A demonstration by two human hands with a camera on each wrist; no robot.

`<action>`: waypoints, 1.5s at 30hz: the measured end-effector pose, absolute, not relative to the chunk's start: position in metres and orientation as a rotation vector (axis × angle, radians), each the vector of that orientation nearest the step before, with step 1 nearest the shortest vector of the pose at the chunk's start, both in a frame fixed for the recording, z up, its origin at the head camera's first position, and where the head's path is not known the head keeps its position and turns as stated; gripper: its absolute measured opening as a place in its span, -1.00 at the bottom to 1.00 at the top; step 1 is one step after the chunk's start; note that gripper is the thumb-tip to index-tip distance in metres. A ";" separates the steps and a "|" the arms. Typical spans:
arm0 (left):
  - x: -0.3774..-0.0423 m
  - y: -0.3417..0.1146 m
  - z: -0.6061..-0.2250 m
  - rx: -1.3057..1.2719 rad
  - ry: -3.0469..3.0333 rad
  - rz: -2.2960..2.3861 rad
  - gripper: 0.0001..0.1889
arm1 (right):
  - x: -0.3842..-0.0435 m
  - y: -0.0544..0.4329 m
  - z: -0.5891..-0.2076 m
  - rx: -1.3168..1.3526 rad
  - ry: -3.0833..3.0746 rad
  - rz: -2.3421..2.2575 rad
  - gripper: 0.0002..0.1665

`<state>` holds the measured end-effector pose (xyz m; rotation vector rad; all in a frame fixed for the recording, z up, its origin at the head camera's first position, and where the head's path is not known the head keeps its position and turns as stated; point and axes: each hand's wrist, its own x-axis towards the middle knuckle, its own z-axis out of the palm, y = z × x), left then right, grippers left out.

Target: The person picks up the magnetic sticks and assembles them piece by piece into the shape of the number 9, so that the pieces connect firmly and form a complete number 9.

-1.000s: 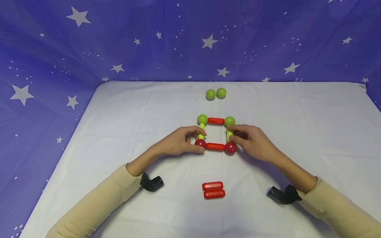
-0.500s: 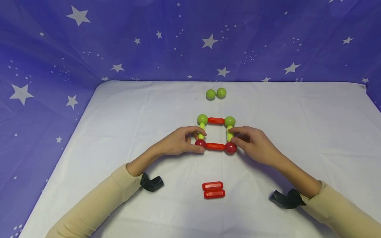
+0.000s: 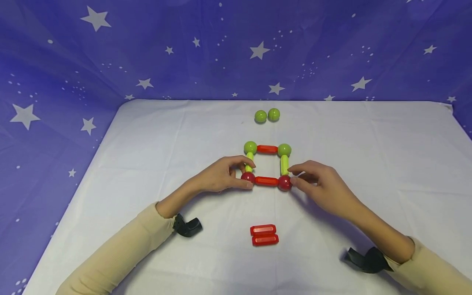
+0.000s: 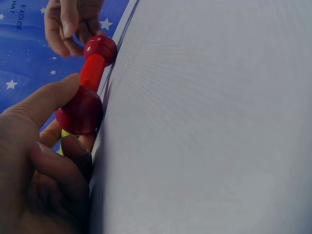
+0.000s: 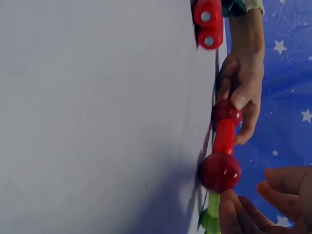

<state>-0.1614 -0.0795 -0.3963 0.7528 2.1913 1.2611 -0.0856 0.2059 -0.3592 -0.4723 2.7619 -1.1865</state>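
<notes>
On the white cloth lies a square of balls and rods. Its far corners are a green ball (image 3: 250, 148) and another green ball (image 3: 284, 150); its near corners are a left red ball (image 3: 247, 177) and a right red ball (image 3: 284, 183). Red rods form the far and near sides, yellow-green rods the left and right. My left hand (image 3: 220, 175) holds the left red ball between thumb and fingers, the index finger over the left yellow-green rod (image 3: 249, 157). Beside the right red ball, my right hand (image 3: 326, 187) has loosely bent fingers, its thumb at the ball's edge.
Two loose green balls (image 3: 260, 116) sit beyond the square. A pair of loose red rods (image 3: 265, 239) lies side by side nearer me. Black wrist devices (image 3: 189, 226) hang at both sleeves. A blue star-printed cloth (image 3: 236, 49) rises behind the table.
My right hand has released the right yellow-green rod and drawn back to the right and toward me. The left hand and the square have stayed in place.
</notes>
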 end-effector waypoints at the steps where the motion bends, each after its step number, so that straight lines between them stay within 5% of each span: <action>1: -0.161 -0.079 -0.396 0.755 2.193 1.259 -0.52 | -0.083 0.205 -0.358 -0.486 2.760 -1.201 -0.70; 28: -0.161 -0.079 -0.397 0.778 2.210 1.258 -0.52 | -0.040 0.168 -0.375 -0.939 2.494 -1.200 -0.76; 45: -0.161 -0.079 -0.397 0.773 2.218 1.252 -0.53 | -0.042 0.166 -0.374 -0.845 2.436 -1.104 -0.71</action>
